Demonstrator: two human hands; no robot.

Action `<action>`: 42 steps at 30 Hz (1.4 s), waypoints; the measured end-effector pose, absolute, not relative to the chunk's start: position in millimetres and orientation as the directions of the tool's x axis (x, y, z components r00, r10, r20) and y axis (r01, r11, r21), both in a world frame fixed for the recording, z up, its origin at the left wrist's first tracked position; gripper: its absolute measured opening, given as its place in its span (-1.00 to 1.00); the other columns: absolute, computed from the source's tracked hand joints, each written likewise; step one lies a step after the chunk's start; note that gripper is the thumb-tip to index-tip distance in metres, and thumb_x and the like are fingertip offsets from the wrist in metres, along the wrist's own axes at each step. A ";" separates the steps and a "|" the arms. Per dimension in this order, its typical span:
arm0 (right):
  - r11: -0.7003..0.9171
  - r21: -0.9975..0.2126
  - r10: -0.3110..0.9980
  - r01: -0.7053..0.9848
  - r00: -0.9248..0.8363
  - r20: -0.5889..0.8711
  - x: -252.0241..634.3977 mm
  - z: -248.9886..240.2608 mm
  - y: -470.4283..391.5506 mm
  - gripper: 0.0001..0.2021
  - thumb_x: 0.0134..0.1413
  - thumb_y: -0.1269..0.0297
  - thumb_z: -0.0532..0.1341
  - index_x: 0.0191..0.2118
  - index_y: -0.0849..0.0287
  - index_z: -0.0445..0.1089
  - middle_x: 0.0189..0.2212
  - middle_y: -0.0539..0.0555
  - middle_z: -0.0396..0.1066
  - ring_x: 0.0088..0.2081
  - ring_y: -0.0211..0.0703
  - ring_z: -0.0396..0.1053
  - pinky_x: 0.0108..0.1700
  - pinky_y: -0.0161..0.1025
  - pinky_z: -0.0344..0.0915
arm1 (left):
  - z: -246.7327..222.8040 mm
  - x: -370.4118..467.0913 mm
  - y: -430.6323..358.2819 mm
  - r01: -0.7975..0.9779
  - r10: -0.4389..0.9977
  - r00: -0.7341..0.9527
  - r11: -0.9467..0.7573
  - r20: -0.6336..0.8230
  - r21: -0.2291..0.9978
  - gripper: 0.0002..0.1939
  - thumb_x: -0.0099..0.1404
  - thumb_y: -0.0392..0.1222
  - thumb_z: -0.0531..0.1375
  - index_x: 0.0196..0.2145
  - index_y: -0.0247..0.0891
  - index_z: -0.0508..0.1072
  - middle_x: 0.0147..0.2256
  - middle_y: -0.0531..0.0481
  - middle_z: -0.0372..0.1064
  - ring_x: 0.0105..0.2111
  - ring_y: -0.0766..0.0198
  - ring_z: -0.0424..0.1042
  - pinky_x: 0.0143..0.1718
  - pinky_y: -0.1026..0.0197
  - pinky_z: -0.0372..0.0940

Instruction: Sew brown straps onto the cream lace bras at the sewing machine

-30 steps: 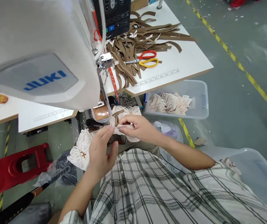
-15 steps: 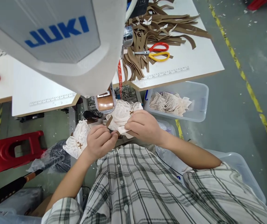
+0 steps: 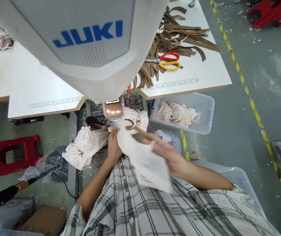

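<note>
My left hand (image 3: 114, 146) is closed on the edge of a cream lace bra (image 3: 142, 119) just below the sewing machine head (image 3: 91, 49). A white fabric wing (image 3: 145, 159) of it spreads over my lap. My right hand (image 3: 172, 159), blurred by motion, lies at the right side of that wing, its fingers closed on a brown strap (image 3: 144, 133) that runs toward the bra. Small brown bows sit on the lace. To the left hangs another lace bra part (image 3: 86, 144) with a brown bow. The machine's needle area is hidden behind its head.
On the white table (image 3: 211, 70) lie a pile of brown strips (image 3: 179, 37) and red-and-yellow scissors (image 3: 170, 61). A clear bin (image 3: 208, 114) with cream pieces stands below the right table edge. A red stool (image 3: 29, 150) stands at the left.
My right hand has moved right and down, drawing the brown strap, and the white wing now spreads out. My left hand has shifted right, nearer the machine. The camera view has shifted slightly.
</note>
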State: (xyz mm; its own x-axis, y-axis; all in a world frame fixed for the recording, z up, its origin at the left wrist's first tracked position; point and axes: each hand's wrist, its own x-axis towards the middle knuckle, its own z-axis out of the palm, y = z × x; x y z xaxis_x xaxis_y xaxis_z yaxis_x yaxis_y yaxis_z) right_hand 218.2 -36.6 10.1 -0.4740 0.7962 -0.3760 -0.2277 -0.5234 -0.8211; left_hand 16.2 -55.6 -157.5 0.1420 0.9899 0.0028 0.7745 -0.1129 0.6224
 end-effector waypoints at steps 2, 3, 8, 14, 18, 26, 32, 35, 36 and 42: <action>-0.447 -0.860 0.888 -0.245 -0.241 -0.392 256.2 21.4 -39.2 -0.60 0.06 -0.21 0.20 -0.18 -0.01 0.37 -0.51 0.00 0.17 -0.63 -0.25 0.06 -0.65 -0.21 -0.03 | -165.0 -9.8 -41.8 0.780 0.992 0.120 -0.119 0.040 0.614 -0.53 0.35 -0.20 0.13 0.21 -0.21 0.32 0.12 -0.27 0.39 0.18 -0.07 0.35 0.13 -0.15 0.34; -0.408 -0.887 0.913 -0.217 -0.098 -0.396 278.5 23.2 -35.2 -0.61 0.05 -0.24 0.19 -0.22 -0.04 0.39 -0.54 0.00 0.13 -0.64 -0.23 0.04 -0.64 -0.18 -0.07 | -163.7 -24.6 -33.4 0.776 0.991 0.117 -0.127 0.057 0.618 -0.58 0.35 -0.21 0.11 0.16 -0.22 0.38 0.08 -0.23 0.44 0.13 -0.03 0.41 0.10 -0.10 0.37; -0.104 -0.988 0.875 0.115 0.483 -0.036 380.5 -18.4 20.8 -0.55 -0.29 -0.27 0.39 -0.47 -0.02 0.33 -0.54 0.02 0.25 -0.54 -0.18 0.21 -0.44 -0.05 -0.07 | -142.2 -60.1 8.2 0.798 0.975 0.032 -0.158 0.219 0.582 -0.60 0.39 -0.30 0.01 0.11 -0.22 0.44 0.21 -0.17 0.33 0.32 0.05 0.14 0.31 -0.13 0.07; -0.368 -0.765 0.916 0.528 0.346 -0.202 411.5 -108.8 51.8 -0.58 -0.25 -0.11 0.41 -0.48 0.10 0.32 -0.53 0.15 0.35 -0.42 -0.04 0.32 -0.33 -0.04 0.17 | -163.2 -5.3 1.0 0.857 0.970 0.242 -0.220 0.013 0.466 -0.49 0.28 -0.41 0.08 0.18 -0.24 0.36 0.28 -0.23 0.21 0.34 0.01 0.07 0.30 -0.12 0.05; -0.261 -0.679 0.964 0.686 0.157 -0.213 364.5 -157.3 44.6 -0.55 -0.12 0.01 0.35 -0.19 0.27 0.42 -0.14 0.42 0.44 -0.03 0.24 0.37 0.00 0.10 0.26 | -165.1 -39.6 -41.7 0.903 0.996 0.058 -0.022 -0.070 0.430 -0.59 0.30 -0.27 0.13 0.10 -0.24 0.39 0.16 -0.21 0.34 0.17 0.08 0.31 0.18 0.02 0.22; 0.296 -0.843 0.737 0.449 -0.669 -0.097 184.2 -144.6 25.4 -0.69 0.30 0.10 0.11 0.02 0.14 0.41 -0.06 0.19 0.48 -0.02 -0.01 0.43 0.07 0.00 0.34 | -121.9 -180.8 -144.1 0.745 0.746 -0.644 0.662 -0.168 0.081 -0.64 0.32 0.04 0.07 -0.46 -0.28 0.39 -0.47 -0.20 0.38 -0.37 -0.01 0.38 -0.39 0.15 0.13; 0.394 -0.888 0.450 0.237 -0.892 -0.038 93.3 -108.4 -1.8 -0.67 0.33 0.08 0.10 0.05 0.14 0.41 0.02 0.20 0.46 0.07 0.02 0.40 0.08 -0.02 0.33 | -104.2 -143.5 -161.9 0.756 0.761 -0.634 0.647 -0.136 0.097 -0.62 0.37 -0.18 -0.05 -0.60 -0.21 0.28 -0.57 -0.11 0.29 -0.50 0.17 0.28 -0.47 0.19 -0.05; 0.336 -0.934 0.425 0.123 -0.905 0.033 79.7 -100.0 -3.2 -0.43 0.17 -0.16 0.20 0.10 0.21 0.36 0.15 0.28 0.34 0.17 0.09 0.30 0.17 0.02 0.27 | -74.2 -89.7 -157.0 0.858 0.883 -0.456 0.469 -0.111 0.211 -0.63 0.36 -0.12 0.01 -0.60 -0.20 0.29 -0.57 -0.06 0.29 -0.48 0.21 0.29 -0.43 0.20 0.07; 0.288 -0.954 0.372 0.085 -0.928 0.029 80.9 -96.4 -1.1 -0.37 0.12 -0.26 0.18 0.02 0.24 0.40 0.09 0.27 0.39 0.10 0.10 0.35 0.12 0.00 0.31 | -63.7 -70.8 -152.8 0.889 0.927 -0.360 0.375 -0.103 0.263 -0.67 0.31 -0.09 0.09 -0.59 -0.19 0.30 -0.56 -0.03 0.30 -0.47 0.22 0.31 -0.41 0.21 0.11; -0.020 -0.977 0.372 0.210 -0.906 -0.202 159.2 -36.3 15.8 -0.54 0.28 -0.13 0.09 -0.13 0.19 0.49 -0.24 0.09 0.52 -0.19 -0.08 0.46 -0.11 -0.17 0.39 | -13.6 -4.1 -96.5 0.655 0.869 -0.008 -0.368 0.494 0.659 -0.83 0.21 -0.17 0.28 -0.26 -0.22 0.40 -0.30 -0.07 0.43 -0.27 0.19 0.40 -0.17 0.13 0.30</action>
State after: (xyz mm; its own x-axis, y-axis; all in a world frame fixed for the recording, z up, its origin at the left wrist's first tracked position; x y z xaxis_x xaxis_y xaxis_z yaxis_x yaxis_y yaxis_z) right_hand 159.2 15.8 -36.3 -0.9061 0.3717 -0.2022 0.2100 -0.0199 -0.9775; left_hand -4.1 -96.5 -13.6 -0.0084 0.8693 0.4941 0.6554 -0.3684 0.6593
